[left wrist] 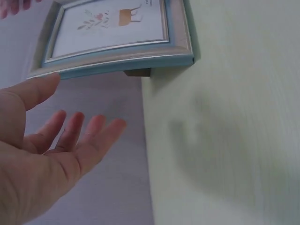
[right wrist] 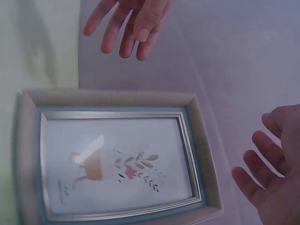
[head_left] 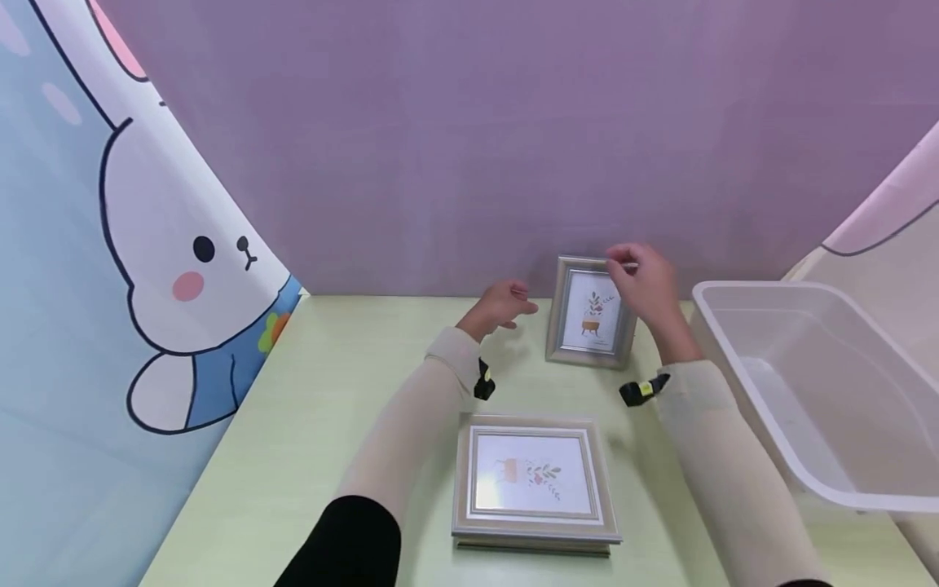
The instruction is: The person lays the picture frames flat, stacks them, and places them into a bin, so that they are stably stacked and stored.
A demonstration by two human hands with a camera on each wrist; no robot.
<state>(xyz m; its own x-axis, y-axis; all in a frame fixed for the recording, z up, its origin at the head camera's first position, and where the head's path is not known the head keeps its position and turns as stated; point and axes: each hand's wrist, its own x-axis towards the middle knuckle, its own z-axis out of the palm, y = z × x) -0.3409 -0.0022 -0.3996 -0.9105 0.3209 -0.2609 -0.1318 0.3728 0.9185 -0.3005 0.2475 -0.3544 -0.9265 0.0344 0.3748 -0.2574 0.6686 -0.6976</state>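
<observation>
A picture frame (head_left: 592, 312) with a potted-plant print stands upright near the back of the table, leaning slightly back. Part of its stand shows behind it in the left wrist view. To its left, my left hand (head_left: 501, 306) has its fingers spread and holds nothing. My right hand (head_left: 647, 281) is at the frame's upper right corner, overlapping it in the head view. From the right wrist, a gap shows between the relaxed fingers (right wrist: 255, 164) and the frame (right wrist: 117, 101). A second framed picture (head_left: 533, 473) lies flat on top of a stack, closer to me.
A white plastic tub (head_left: 748, 424) stands at the right side of the table (head_left: 315, 440). Behind the table rises a purple backdrop (head_left: 440, 147). A rabbit-print cloth (head_left: 59, 326) hangs on the left.
</observation>
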